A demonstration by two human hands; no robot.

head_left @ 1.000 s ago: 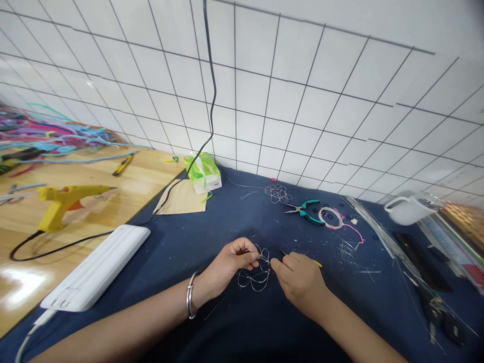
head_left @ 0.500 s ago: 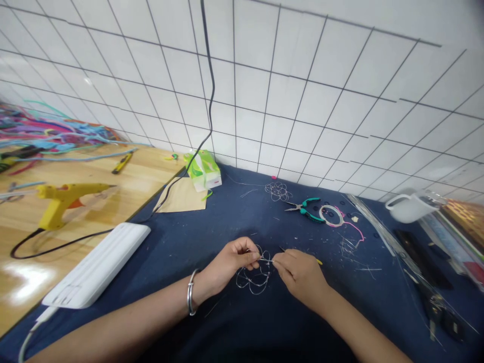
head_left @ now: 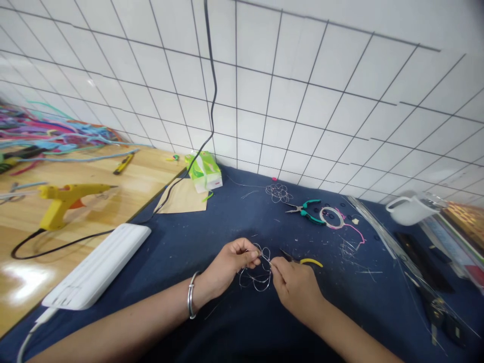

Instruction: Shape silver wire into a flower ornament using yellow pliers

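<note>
A flower-like shape of looped thin silver wire (head_left: pixel 260 284) hangs between my two hands over the dark blue cloth. My left hand (head_left: pixel 239 254) pinches it with thumb and forefinger at its upper part; a silver bangle sits on that wrist. Closed fingers of my right hand (head_left: pixel 293 280) grip a wire end just to the right of the left fingertips. Beyond my right knuckles lies a pair of yellow-handled pliers (head_left: pixel 311 262), partly hidden by the hand. A second looped wire flower (head_left: pixel 279 193) rests further back on the cloth.
Teal-handled pliers (head_left: pixel 304 209) lie beside a white ring-shaped spool (head_left: pixel 331 218) and wire scraps. A white power bank (head_left: pixel 98 264), a yellow glue gun (head_left: pixel 62 199) and a tissue pack (head_left: pixel 204 171) are on the left. A white mug (head_left: pixel 408 208) stands at the right.
My right hand has shifted slightly down and left, uncovering more of the yellow-handled pliers. The wire between my fingers now slants downward to the right. My left hand keeps its pinch.
</note>
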